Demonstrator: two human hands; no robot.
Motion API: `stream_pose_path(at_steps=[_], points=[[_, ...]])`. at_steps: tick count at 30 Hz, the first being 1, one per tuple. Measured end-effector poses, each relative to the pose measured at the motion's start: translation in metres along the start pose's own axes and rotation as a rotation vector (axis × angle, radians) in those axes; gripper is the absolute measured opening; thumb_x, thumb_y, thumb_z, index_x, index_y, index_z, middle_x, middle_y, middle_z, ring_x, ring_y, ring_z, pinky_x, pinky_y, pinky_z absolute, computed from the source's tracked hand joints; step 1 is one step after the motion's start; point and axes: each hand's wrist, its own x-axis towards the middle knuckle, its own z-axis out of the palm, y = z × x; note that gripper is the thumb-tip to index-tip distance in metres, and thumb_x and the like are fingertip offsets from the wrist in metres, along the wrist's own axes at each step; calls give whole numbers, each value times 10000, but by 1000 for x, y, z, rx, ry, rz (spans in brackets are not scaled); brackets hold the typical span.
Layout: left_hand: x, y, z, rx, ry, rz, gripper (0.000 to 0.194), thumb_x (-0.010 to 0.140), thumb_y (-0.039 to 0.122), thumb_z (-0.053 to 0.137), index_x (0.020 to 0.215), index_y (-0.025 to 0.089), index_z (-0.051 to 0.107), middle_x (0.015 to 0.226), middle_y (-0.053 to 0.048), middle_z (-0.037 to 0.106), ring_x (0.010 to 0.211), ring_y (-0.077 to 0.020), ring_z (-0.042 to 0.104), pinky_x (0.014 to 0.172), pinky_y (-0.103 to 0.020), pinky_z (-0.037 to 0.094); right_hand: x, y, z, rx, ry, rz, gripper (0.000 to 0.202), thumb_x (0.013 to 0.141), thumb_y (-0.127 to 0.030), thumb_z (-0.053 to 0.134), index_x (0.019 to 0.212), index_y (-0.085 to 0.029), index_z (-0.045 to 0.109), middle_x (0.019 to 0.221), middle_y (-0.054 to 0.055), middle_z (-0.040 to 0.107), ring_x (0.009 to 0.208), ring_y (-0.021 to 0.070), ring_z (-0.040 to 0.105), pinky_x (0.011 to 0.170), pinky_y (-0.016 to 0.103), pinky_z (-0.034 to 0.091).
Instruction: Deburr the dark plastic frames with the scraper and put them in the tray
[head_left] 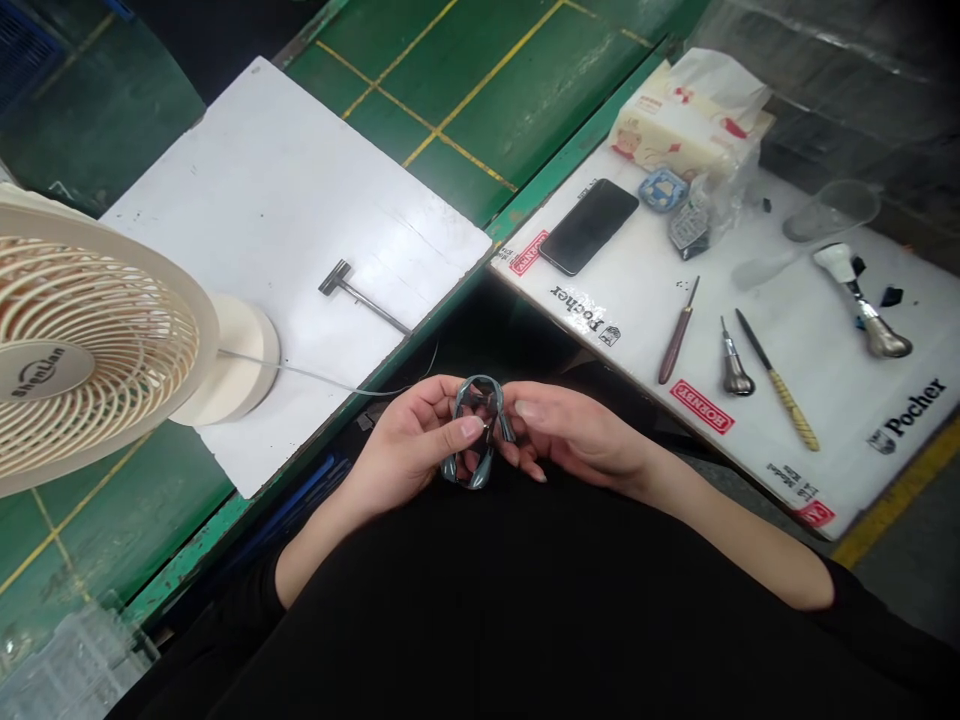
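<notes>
Close to my body I hold a small, shiny dark-grey part (480, 478) with a curved, looped frame and openings through it; its exact kind I cannot make out. My left hand (409, 440) grips its left side, the thumb lying across the front. On the other side, my right hand (570, 425) has its fingers closed at the part's right edge, with the fingertips partly hidden behind it. A metal T-shaped tool (367, 300) lies on the white board beyond my left hand.
A beige fan (97, 340) stands at left, its cable (322, 378) running towards my hands. The right-hand white board (645, 330) carries a phone (589, 226), a tissue pack (686, 110), a brown-handled tool (677, 345), a short-handled tool (736, 370), a file (780, 385) and a metal-ended part (862, 300).
</notes>
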Motion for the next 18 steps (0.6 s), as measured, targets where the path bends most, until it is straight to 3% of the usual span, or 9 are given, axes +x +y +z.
stream_pose_path(at_steps=[4,10,18], points=[[1,-2,-2,31,-48,-35,407,952,334,1035,1239,168,799,958,-24,806,663,-118,763,603,-201,652,-1,-9,5,-252,115,-38,482,978,-620,990,1090,-186,811,903,29,730,773,164,652,626,239,543],[3,-3,-1,-43,-46,-68,415,953,379,1033,1223,158,809,954,-22,796,608,-110,741,559,-207,656,0,-14,3,-367,131,-63,481,931,-620,1025,1064,-203,824,892,17,755,723,155,610,649,273,508],[3,-1,-1,-62,-43,-61,402,964,388,1019,1219,153,816,988,-28,780,616,-111,735,550,-232,680,2,-13,7,-379,157,-103,487,878,-643,1058,1053,-242,844,1034,61,790,933,245,714,914,399,662]])
